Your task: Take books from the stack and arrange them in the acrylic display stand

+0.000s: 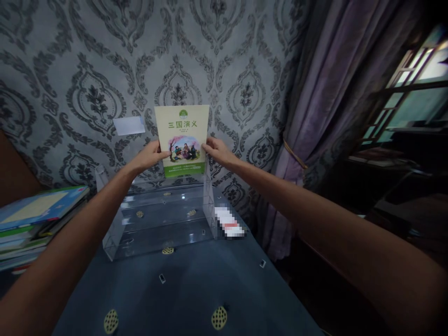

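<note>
A cream and green book (pixel 184 140) with Chinese characters and a picture of seated figures on its cover stands upright in front of me. My left hand (pixel 151 155) grips its left edge, thumb on the front cover. On the opposite edge my right hand (pixel 216 150) is closed in the same way, a little above the lower corner. Below and around the book is a clear plastic tiered rack (pixel 210 210). The book's lower edge is at the rack's upper back part; whether it touches the rack I cannot tell.
Stacked books (pixel 42 210) lie at the left. Right of the rack is a blurred white and red item (pixel 229 221). The dark blue tablecloth (pixel 189 294) has pineapple prints. Behind stand a patterned wall (pixel 98 93) and a purple curtain (pixel 315 102). A white card (pixel 129 125) shows left of the book.
</note>
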`<state>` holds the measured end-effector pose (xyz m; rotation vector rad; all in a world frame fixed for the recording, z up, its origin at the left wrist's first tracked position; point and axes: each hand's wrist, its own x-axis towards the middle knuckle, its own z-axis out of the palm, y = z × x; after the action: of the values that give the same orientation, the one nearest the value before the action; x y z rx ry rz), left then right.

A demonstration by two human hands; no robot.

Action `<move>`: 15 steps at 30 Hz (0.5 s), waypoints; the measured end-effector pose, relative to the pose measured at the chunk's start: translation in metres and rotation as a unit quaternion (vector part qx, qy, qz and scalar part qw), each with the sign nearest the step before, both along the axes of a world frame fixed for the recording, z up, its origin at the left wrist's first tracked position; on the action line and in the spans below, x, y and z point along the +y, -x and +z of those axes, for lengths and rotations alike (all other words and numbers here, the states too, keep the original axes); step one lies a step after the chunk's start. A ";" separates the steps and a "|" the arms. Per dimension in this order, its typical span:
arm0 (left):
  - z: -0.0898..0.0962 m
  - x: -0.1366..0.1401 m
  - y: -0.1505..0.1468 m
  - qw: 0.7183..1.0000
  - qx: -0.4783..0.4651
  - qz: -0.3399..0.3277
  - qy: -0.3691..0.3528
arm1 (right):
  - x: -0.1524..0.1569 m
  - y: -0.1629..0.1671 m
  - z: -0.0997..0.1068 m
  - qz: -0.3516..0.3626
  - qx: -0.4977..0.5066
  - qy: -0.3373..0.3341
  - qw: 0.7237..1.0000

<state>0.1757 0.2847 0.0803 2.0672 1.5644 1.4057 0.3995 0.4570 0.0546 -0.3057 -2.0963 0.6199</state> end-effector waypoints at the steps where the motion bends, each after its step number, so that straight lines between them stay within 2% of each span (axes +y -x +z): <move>1: 0.000 0.000 0.000 1.000 -0.001 -0.006 0.002 | 0.000 0.000 0.000 -0.001 -0.001 0.001 1.000; 5: 0.001 0.004 0.001 0.999 -0.010 -0.034 0.006 | -0.001 -0.001 0.000 -0.013 0.002 -0.011 1.000; 11: 0.000 0.005 0.002 0.999 -0.034 -0.028 0.004 | -0.004 0.000 -0.002 -0.030 0.009 -0.023 0.999; 15: 0.000 0.006 0.004 0.998 -0.042 -0.048 0.014 | -0.002 0.002 -0.005 -0.038 0.015 -0.020 0.999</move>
<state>0.1717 0.2912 0.0803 2.0116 1.4242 1.4079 0.3979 0.4553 0.0494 -0.3490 -2.0561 0.5342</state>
